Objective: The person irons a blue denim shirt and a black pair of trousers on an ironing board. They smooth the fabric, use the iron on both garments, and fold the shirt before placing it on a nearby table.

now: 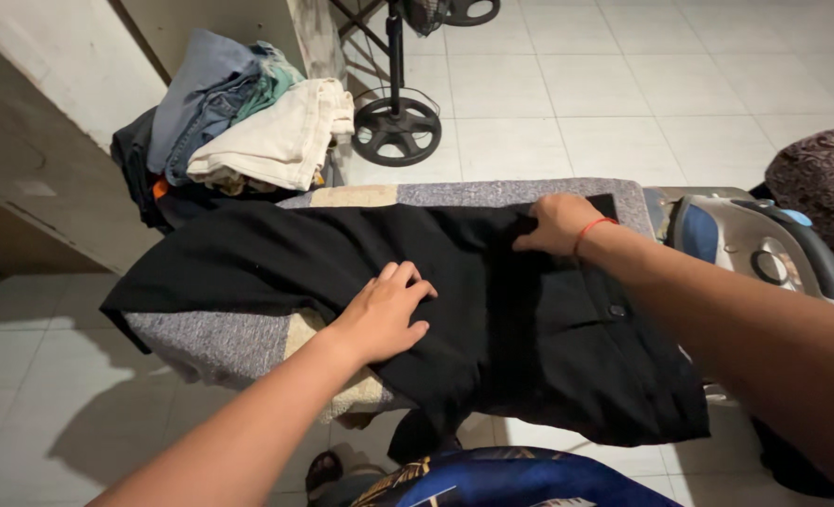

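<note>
Directly under both hands lies a pair of black trousers, spread across a grey padded ironing board. From the head view, the left hand rests flat on the cloth, fingers loosely together and pointing away from the person, palm down. The right hand, with a red cord bracelet at the wrist, sits beyond it, farther from the body, its fingers curled and pinching a fold of the fabric near the board's far edge. The trousers stretch left past the left hand and hang off the near edge below the right forearm; a dark button shows there. To the right of the right hand stands a steam iron. Beyond the left hand sits a pile of folded clothes.
</note>
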